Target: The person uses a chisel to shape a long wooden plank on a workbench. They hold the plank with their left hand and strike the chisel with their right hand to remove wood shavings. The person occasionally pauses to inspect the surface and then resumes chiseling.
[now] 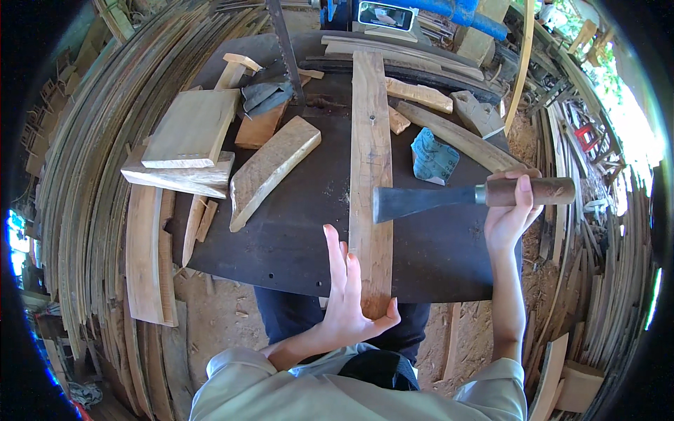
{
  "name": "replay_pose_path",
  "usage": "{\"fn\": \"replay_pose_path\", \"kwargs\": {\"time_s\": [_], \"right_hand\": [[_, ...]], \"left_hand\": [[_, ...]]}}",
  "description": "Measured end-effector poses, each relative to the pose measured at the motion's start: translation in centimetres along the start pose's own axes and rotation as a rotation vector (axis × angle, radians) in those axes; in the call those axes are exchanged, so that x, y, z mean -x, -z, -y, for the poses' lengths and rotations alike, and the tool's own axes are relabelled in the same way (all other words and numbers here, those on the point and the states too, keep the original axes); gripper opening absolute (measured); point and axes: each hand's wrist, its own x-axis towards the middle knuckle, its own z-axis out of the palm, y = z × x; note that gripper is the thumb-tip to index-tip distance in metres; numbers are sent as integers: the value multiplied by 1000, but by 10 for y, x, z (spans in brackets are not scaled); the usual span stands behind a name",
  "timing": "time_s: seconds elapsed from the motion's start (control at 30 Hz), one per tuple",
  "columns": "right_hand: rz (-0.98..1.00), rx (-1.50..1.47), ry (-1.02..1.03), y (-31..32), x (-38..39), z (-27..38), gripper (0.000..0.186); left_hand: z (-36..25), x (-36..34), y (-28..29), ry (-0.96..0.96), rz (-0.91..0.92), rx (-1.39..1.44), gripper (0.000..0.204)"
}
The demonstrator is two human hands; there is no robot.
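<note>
A long narrow wooden board (pixel 370 154) lies lengthwise on the dark table, its near end sticking out over the front edge. My left hand (pixel 351 298) is at that near end, fingers stretched along the board's left side and thumb apart on the right. In my right hand (pixel 512 210) is a wide-bladed chisel (pixel 428 203), gripped by its brown wooden handle. Its flat blade points left and crosses over the board; whether it touches the wood I cannot tell.
On the dark table (pixel 295 245), a thick wood block (pixel 274 172) and stacked boards (pixel 193 130) lie left. Blue sandpaper (pixel 434 156) and wood offcuts (pixel 421 95) lie right. A saw blade (pixel 284 52) stands at the back, near a phone (pixel 385 15). Long planks (pixel 91 175) line the left.
</note>
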Motion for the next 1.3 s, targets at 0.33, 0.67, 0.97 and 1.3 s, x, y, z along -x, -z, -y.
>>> {"fn": "replay_pose_path", "kwargs": {"time_s": [0.33,0.67,0.97,1.3], "right_hand": [[-20,-44,3,9,-6,-5,18],[50,-39,-4,9,-8,-2,21],[106,-11,-21,-3,4,-7,21],[96,-50,-21,-4,6,-9,17]], "left_hand": [[3,1,0,-33,-19,-12,109],[5,2,-2,-52,-37,-4,109],[4,2,-1,-54,-28,-23,109],[2,2,0,-37,-30,-33,109]]}}
